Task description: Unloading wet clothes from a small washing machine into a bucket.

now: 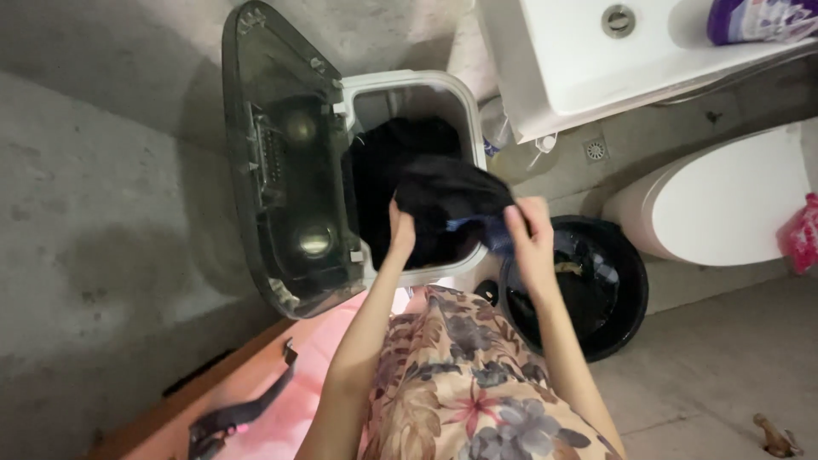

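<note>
- Holding a black crumpled cloth garment (452, 200), both hands keep it over the open mouth of the white top-loading washing machine (409, 85).
- Left hand (400, 234): grip clamped on the garment's lower left edge, above the drum opening, near the machine's front rim.
- Right hand (530, 234): grip clamped on the garment's right edge, where a blue part of the fabric shows, just past the machine's right rim.
- Garment position: spread between the two hands, partly inside the outline of the opening, partly overhanging the right front corner of the machine.
- More dark laundry (396, 145) lies in the drum beneath the held garment.
- The dark translucent hinged lid (285, 170) stands raised at the machine's left side.
- A round black plastic basin (613, 294) sits on the concrete floor (724, 366) just right of the machine, under the right forearm, with dark cloth inside.
- A white toilet (724, 204) stands beyond the basin; a white sink (579, 60) is at the top.
- A floor drain (596, 150) lies between the sink and the toilet.
</note>
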